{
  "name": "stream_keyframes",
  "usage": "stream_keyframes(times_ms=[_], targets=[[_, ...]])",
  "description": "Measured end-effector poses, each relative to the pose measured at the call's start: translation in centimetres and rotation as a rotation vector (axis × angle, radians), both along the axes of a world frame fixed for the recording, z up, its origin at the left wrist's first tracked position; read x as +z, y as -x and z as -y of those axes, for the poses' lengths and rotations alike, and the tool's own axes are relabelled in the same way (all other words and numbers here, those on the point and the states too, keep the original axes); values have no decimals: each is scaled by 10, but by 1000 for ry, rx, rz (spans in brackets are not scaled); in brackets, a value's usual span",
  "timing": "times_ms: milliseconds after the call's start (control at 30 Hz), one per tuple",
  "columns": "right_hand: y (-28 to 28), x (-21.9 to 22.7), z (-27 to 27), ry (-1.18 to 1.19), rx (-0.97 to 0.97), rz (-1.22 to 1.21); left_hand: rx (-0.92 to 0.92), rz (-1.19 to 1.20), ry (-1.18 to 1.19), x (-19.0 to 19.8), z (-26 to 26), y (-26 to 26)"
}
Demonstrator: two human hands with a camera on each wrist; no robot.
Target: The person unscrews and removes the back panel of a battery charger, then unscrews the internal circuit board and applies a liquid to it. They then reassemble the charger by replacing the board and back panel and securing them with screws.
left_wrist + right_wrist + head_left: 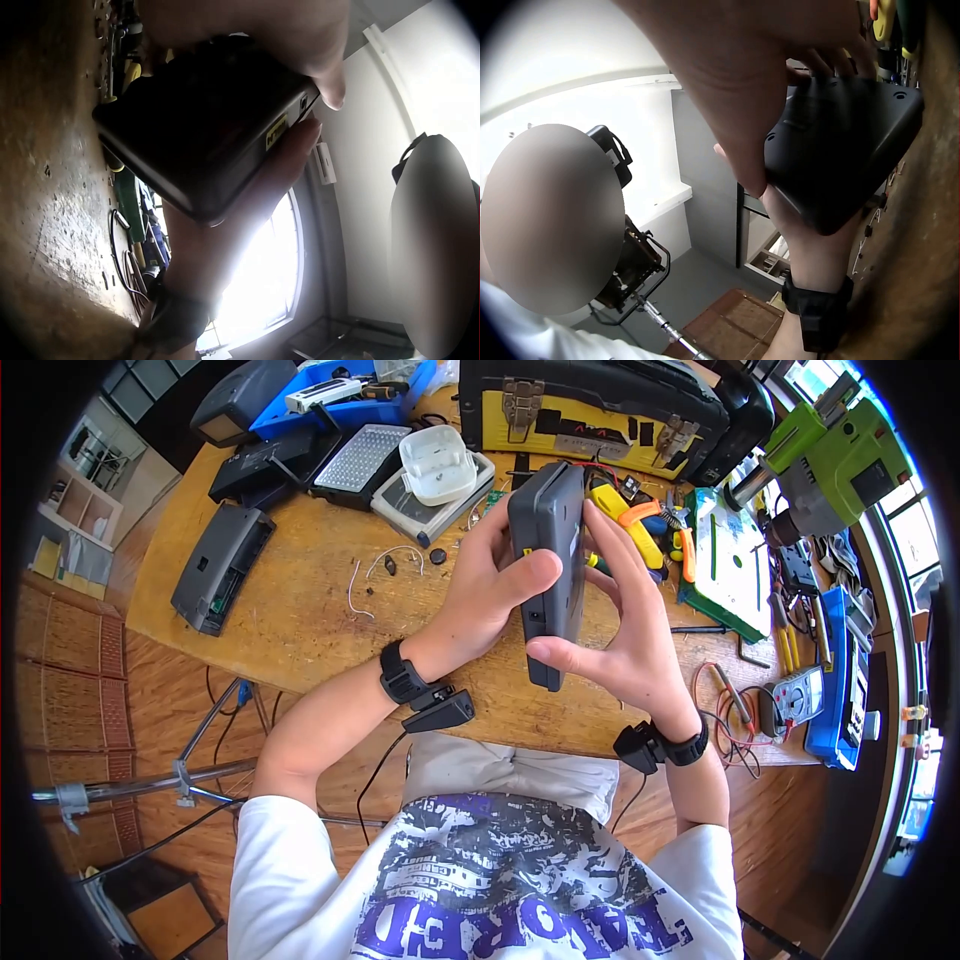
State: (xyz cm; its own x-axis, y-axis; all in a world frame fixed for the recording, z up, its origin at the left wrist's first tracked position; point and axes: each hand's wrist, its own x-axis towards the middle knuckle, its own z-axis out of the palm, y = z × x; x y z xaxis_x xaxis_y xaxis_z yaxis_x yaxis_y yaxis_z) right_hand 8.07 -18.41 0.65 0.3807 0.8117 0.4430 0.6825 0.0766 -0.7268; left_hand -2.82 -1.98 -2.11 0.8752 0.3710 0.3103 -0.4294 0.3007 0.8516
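Observation:
Upright between both hands, above the table [320, 640], is a black plastic device housing [552, 510]. It has a round socket and a small yellow label on its narrow side; the label [277, 132] also shows in the left wrist view. Screw holes mark the broad face of the housing [840, 142] in the right wrist view. My left hand [478, 592] grips it from the left, thumb across the narrow side. From the right, my right hand [632, 635] holds it with the thumb at the lower edge and fingers along the broad face.
An opened black casing [222, 570] lies at left, with white wire [355, 595] near the middle. Behind stand a white container [438, 468] and a yellow-black toolbox [590, 435]. At right are pliers [640, 525], a green drill [840, 460] and a multimeter [797, 698].

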Motion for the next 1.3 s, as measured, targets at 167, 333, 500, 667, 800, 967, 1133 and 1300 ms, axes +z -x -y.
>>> stream_keyframes(times_ms=[167,333,500,667,800,967,1133,1300], targets=[[1,2,1,7,-13,39,-16,-18,-10,4,-3,1],[1,5,1,2,-10,64,-35,-6,-51,6,-4,3],[-1,5,-1,1,2,68,-33,-12,-32,6,-5,4],[3,-1,-3,-29,0,51,24,8,-219,9,-8,3],[7,3,-3,-47,-5,110,56,32,-218,12,-9,7],[4,5,-2,-113,40,133,76,118,-278,4,-10,4],[4,1,-3,-155,77,107,128,160,-383,0,-11,5],[-15,20,9,-161,173,115,41,-2,-163,11,0,19]])
